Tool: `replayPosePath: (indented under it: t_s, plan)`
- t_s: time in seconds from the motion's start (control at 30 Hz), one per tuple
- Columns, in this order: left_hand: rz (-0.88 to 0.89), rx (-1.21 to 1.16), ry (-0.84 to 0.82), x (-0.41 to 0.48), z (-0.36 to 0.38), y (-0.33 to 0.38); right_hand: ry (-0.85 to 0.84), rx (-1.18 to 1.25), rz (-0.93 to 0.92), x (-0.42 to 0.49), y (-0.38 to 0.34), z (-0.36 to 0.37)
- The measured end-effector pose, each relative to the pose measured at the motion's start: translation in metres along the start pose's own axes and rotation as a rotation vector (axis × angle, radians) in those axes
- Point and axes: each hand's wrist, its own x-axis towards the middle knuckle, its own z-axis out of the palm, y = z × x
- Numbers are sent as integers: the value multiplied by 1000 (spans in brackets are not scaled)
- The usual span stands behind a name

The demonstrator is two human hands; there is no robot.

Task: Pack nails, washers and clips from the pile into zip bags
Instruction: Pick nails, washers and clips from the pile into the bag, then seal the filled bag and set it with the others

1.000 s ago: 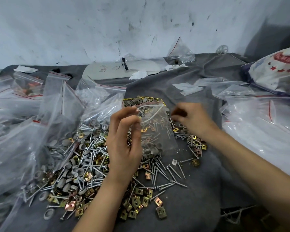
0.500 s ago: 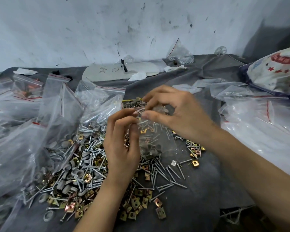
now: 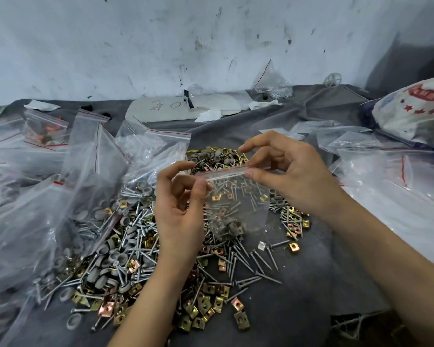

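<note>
Head view: at centre frame, left hand [image 3: 178, 214] and right hand [image 3: 293, 179] each pinch an end of the seal on a small zip bag [image 3: 238, 206], grey washers [image 3: 227, 227] sagging inside, above the pile [image 3: 140, 249] of nails and clips on grey cloth [image 3: 298, 296]. A clean seal likely means pressing the strip end to end, bag upright.

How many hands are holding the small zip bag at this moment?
2. The left hand pinches the zip bag at its top left corner; the right hand pinches the red-lined seal strip towards its right end. No other hand is in view.
</note>
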Motion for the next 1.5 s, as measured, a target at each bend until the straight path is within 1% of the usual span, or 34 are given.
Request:
replayPosePath:
  t_s: [0.13, 0.2, 0.3, 0.37, 0.53, 0.63, 0.77, 0.9, 1.03, 1.17, 1.37, 1.5]
  plan:
    - [33, 6, -37, 1, -2, -1, -54, -50, 17, 1, -6, -1]
    - [65, 40, -77, -1, -3, -1, -109, -146, -14, 4, -10, 1]
    - [123, 118, -129, -3, -1, 1, -186, -348, -116, 8, -18, 7]
    - [166, 154, -145, -4, 0, 2, -237, -395, -129, 10, -21, 9]
    - [176, 166, -162, -3, 0, 5, -268, -358, -143, 9, -24, 10]
    - [132, 155, -181, -3, 0, 5, -252, -334, -136, 8, -23, 9]
    - [101, 204, -191, 0, 1, 4, -237, -331, -130, 6, -21, 9]
    - [31, 194, -220, 0, 1, -1, -233, -351, -136, 5, -18, 13]
    - [39, 210, -211, -1, 2, -2, -236, -293, -80, 5, -17, 15]
    - [22, 173, -175, 0, 1, -1, -199, -190, -32, 4, -16, 12]
    - [17, 176, -190, 0, 0, -2, -214, -192, -27, 3, -13, 12]
    - [-18, 135, -174, 0, 0, 0, -225, -113, 54, 1, -5, 7]
